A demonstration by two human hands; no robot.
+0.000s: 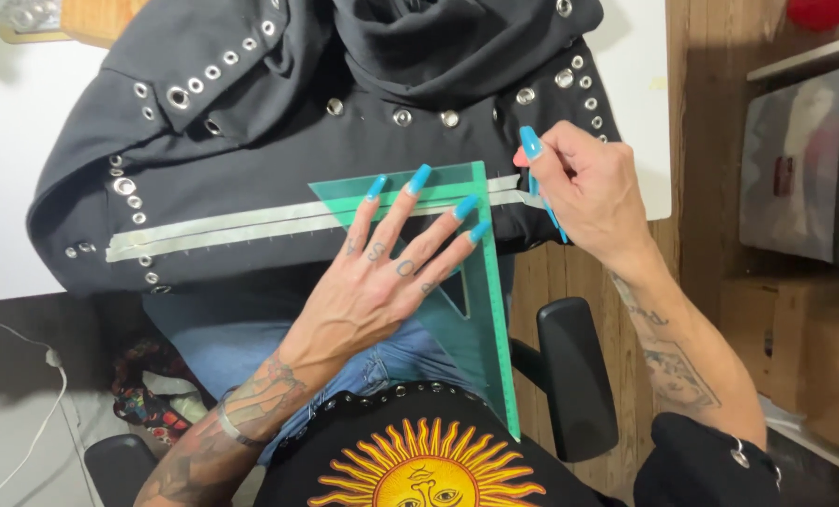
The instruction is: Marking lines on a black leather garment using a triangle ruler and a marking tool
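left hand (382,282) flattens green set square (466,310), long edge running toward camera

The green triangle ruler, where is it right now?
In the head view the green triangle ruler lies centre-right on the black garment, pinned under the left hand, beside the right hand.

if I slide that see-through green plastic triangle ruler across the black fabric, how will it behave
The translucent green plastic triangle ruler looks thin, flat and rigid, so it probably lifts as one stiff, light piece. The left hand presses it onto the black eyelet-studded garment, suggesting it may slide if released.
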